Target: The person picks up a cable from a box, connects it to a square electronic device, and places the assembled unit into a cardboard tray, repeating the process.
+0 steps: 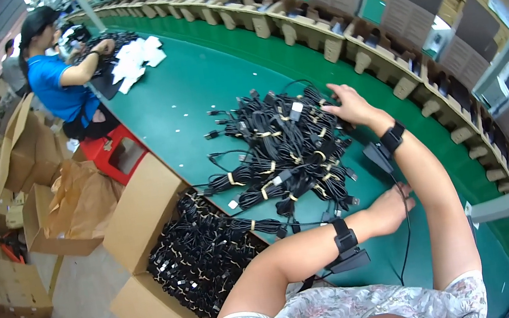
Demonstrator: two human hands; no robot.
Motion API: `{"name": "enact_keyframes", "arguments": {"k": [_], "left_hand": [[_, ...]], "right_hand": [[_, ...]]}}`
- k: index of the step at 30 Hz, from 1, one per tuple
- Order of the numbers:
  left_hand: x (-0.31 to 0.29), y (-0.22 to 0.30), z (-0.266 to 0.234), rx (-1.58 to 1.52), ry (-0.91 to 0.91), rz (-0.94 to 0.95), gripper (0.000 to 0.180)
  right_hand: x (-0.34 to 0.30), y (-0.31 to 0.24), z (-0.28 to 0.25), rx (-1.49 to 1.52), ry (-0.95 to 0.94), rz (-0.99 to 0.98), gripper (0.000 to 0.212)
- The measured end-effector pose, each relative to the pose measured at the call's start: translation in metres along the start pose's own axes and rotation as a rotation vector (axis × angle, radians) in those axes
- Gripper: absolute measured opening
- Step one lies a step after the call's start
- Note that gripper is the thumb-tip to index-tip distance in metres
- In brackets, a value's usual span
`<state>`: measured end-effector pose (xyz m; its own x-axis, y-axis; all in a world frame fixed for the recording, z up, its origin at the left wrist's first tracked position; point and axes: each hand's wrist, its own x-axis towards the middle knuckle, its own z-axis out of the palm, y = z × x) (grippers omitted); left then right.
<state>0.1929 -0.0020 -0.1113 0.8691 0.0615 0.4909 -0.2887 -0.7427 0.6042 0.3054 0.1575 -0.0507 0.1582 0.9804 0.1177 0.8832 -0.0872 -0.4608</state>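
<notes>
A large heap of black cables [277, 132], many bundled with tan ties, lies on the green table. At the heap's right edge is my right hand [352, 105], its fingers spread and reaching over the cables, with nothing seen held in it. My left hand [390, 210] is low over the table, to the right of the heap's near end. Its fingers curl away from view, and whatever they may hold is hidden. One cable bundle [255, 226] lies across the table edge by the open cardboard box [143, 210], which is filled with more black cable bundles [204, 260].
Beyond the green table [187, 70] runs a row of brown cardboard trays [333, 46] with upright flaps. At the far left a co-worker [59, 80] in blue handles black items near white packets [136, 61]. A red stool [113, 151] and open cartons [57, 217] stand left.
</notes>
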Motion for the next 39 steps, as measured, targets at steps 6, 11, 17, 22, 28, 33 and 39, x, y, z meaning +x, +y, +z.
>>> {"name": "enact_keyframes", "arguments": {"k": [6, 11, 17, 22, 28, 33, 39], "left_hand": [[0.0, -0.01, 0.009, 0.038, -0.076, 0.089, 0.054], [-0.006, -0.007, 0.007, 0.059, 0.006, 0.143, 0.051], [0.001, -0.015, 0.008, -0.025, -0.019, 0.104, 0.057], [-0.001, -0.013, 0.001, 0.012, 0.001, 0.156, 0.058], [-0.002, -0.015, 0.006, -0.008, -0.126, -0.005, 0.051], [-0.005, -0.004, -0.009, 0.123, -0.192, 0.071, 0.037], [-0.007, -0.01, -0.006, 0.064, -0.107, 0.061, 0.02]], "right_hand": [[0.011, -0.013, 0.023, -0.059, 0.265, -0.136, 0.051], [0.008, -0.025, 0.012, 0.132, -0.024, 0.137, 0.044], [-0.01, -0.016, 0.01, 0.55, -0.23, 0.067, 0.043], [-0.025, -0.034, -0.002, 0.412, -0.142, 0.053, 0.044], [-0.051, -0.03, -0.017, 0.645, -0.372, 0.129, 0.051], [-0.091, -0.024, -0.031, 0.612, -0.322, 0.022, 0.051], [-0.151, -0.028, -0.055, 0.464, -0.382, 0.022, 0.047]]}}
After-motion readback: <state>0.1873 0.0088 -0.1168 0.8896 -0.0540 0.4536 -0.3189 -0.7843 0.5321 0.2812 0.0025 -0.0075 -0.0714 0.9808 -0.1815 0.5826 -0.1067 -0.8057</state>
